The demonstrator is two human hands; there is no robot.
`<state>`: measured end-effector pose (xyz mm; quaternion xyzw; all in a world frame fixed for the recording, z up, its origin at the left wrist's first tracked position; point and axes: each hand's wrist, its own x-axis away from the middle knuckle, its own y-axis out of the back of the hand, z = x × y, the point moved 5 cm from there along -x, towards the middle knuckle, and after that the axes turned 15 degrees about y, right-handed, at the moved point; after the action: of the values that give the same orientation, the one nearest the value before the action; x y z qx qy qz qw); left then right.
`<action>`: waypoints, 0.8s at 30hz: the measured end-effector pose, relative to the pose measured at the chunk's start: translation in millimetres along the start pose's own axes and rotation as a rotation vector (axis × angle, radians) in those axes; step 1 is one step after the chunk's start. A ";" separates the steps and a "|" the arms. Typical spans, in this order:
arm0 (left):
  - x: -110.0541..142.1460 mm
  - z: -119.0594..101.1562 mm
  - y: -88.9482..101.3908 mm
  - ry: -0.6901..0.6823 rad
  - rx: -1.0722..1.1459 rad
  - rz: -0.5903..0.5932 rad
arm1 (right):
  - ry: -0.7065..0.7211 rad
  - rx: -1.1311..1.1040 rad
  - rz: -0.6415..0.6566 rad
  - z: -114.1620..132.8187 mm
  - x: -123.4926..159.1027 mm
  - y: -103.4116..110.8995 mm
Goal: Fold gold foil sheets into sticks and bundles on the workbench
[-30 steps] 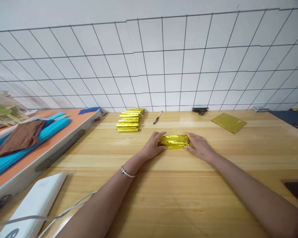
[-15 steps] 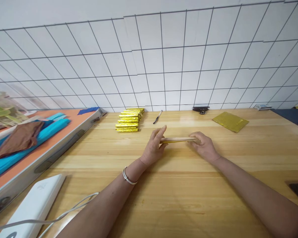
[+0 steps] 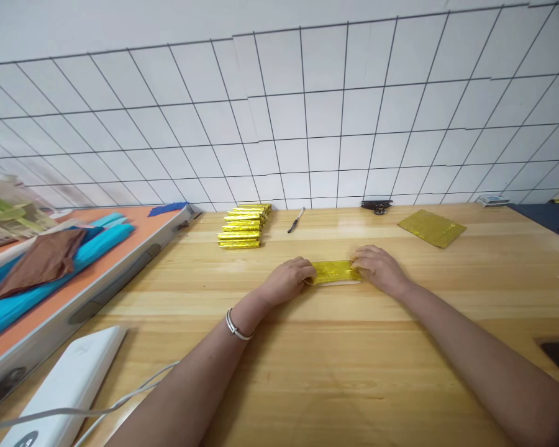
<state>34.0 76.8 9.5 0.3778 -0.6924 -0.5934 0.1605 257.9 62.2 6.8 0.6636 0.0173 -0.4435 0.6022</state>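
Gold foil piece [image 3: 336,272] pinched at both ends

At the middle of the desk [image 3: 326,360], I have my left hand [image 3: 291,278] clamped on the piece's left end and my right hand [image 3: 377,268] on its right; beyond lie gold bundles [image 3: 242,228], a pen [image 3: 297,220] and a flat gold sheet [image 3: 432,228]

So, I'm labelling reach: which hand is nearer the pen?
Left. The left hand is on the person's side of the pen; the right hand also, but off to its right.
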 end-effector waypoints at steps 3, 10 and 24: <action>2.7 -3.0 8.3 -0.015 0.053 0.136 | -0.061 0.031 -0.022 12.5 -5.3 -1.3; 0.5 -10.8 13.4 0.055 0.043 0.092 | -0.075 0.003 0.460 59.0 -15.6 -48.7; 4.6 -18.1 -35.4 0.090 -0.106 0.075 | -0.160 -0.056 0.511 48.1 2.0 -42.7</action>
<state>54.8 60.4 -20.5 0.3688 -0.6659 -0.6052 0.2331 208.0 33.7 -22.2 0.5924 -0.1861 -0.3273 0.7123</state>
